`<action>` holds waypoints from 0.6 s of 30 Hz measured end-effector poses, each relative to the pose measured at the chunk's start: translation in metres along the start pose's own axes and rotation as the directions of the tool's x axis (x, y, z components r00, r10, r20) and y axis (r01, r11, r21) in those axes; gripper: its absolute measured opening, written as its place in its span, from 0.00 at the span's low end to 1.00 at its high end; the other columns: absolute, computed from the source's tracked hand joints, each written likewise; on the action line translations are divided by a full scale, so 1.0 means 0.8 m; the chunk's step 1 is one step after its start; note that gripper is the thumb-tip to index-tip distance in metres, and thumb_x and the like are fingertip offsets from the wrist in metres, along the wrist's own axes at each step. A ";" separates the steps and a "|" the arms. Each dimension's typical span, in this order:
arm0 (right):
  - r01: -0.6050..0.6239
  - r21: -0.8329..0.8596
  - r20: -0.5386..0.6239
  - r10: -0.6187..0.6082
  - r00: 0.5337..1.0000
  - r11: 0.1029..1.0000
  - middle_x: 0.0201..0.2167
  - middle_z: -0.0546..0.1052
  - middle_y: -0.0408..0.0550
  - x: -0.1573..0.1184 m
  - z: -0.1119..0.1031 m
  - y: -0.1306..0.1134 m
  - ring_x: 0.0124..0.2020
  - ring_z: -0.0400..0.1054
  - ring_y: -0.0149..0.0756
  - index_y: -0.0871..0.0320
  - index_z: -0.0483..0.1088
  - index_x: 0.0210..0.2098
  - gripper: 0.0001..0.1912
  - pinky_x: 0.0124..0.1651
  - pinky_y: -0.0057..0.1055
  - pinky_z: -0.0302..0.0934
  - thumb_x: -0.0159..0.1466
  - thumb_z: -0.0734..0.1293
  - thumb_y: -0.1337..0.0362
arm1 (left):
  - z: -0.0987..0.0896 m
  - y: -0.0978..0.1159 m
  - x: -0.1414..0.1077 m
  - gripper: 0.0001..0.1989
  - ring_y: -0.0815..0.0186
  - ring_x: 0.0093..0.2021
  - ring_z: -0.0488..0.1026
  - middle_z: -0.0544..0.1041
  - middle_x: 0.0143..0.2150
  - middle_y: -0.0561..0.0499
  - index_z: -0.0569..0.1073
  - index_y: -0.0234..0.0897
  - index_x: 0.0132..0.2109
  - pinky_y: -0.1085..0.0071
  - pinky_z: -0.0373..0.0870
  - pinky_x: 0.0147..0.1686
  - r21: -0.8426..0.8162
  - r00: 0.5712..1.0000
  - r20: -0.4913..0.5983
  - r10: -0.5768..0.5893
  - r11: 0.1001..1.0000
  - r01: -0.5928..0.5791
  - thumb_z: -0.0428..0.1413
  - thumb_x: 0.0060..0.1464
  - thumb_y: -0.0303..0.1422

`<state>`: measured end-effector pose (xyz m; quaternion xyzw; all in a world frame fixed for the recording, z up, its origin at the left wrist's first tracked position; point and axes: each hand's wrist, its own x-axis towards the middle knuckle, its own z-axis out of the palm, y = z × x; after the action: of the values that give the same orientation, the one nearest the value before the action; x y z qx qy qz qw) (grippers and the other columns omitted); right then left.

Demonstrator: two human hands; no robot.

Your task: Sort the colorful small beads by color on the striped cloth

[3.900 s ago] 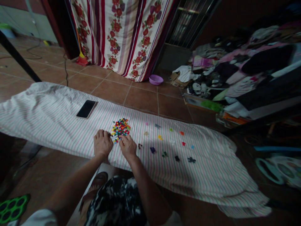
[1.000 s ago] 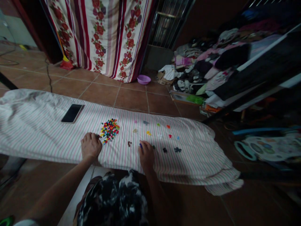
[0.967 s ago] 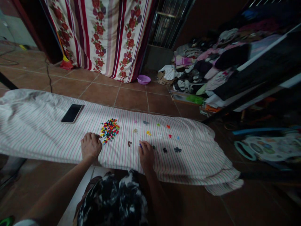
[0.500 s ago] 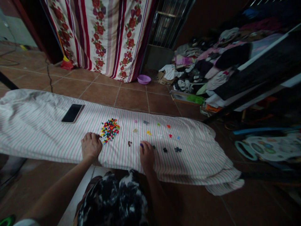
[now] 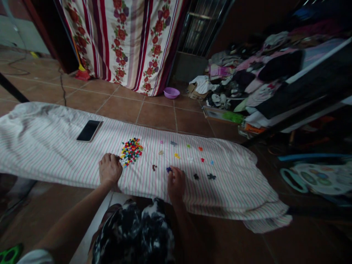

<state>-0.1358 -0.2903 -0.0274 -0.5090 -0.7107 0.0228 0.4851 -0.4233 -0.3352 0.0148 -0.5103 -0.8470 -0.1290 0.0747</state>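
A pile of small multicoloured beads (image 5: 132, 151) lies on the striped cloth (image 5: 148, 183). My left hand (image 5: 110, 169) rests at its left edge with fingers curled down; what they hold, if anything, is hidden. At a small purple cluster of beads (image 5: 168, 169), my right hand (image 5: 176, 183) has its thumb and fingertips pinched together, apparently on a purple bead. Brown beads (image 5: 154, 167) lie to its left. Other little colour groups are spread to the right, among them yellow beads (image 5: 176, 156), black beads (image 5: 196, 176) and dark grey beads (image 5: 211, 176).
A phone (image 5: 89, 131) lies on the cloth left of the pile. Beyond the cloth-covered surface, a purple basin (image 5: 171, 92) stands on the tiled floor near a flowered curtain (image 5: 134, 47). Clothes (image 5: 247, 73) are heaped at the right.
The view has shifted slightly, moving everything a little to the right. My right hand has drawn back a bit from the purple beads, showing more of them, and now covers the dark green beads.
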 end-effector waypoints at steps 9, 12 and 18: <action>0.031 0.226 0.271 -0.094 0.958 0.974 0.38 0.78 0.50 0.007 0.009 -0.066 0.35 0.72 0.33 0.55 0.74 0.44 0.13 0.36 0.29 0.68 0.70 0.59 0.64 | 0.000 0.000 0.000 0.12 0.51 0.50 0.67 0.72 0.46 0.38 0.71 0.34 0.43 0.57 0.60 0.45 -0.030 1.000 0.002 -0.014 0.999 0.014 0.43 0.63 0.32; -0.039 0.230 0.473 -0.076 0.878 0.972 0.43 0.77 0.49 0.012 0.024 -0.097 0.38 0.73 0.33 0.53 0.74 0.48 0.14 0.41 0.28 0.68 0.69 0.59 0.65 | 0.000 0.000 0.001 0.12 0.51 0.50 0.67 0.72 0.46 0.38 0.71 0.33 0.43 0.57 0.60 0.45 -0.035 1.000 0.004 -0.016 0.999 0.016 0.44 0.62 0.32; -0.013 0.112 0.609 -0.058 0.791 0.994 0.44 0.78 0.48 0.035 0.061 -0.142 0.45 0.71 0.38 0.52 0.74 0.50 0.15 0.49 0.31 0.64 0.67 0.61 0.66 | -0.002 0.001 0.001 0.12 0.52 0.49 0.67 0.73 0.45 0.39 0.71 0.33 0.43 0.59 0.59 0.44 -0.041 1.000 -0.003 -0.019 0.999 0.019 0.44 0.62 0.32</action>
<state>-0.2506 -0.3015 0.0252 -0.4382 -0.8330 0.2192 0.2569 -0.4228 -0.3346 0.0169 -0.5034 -0.8489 -0.1478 0.0646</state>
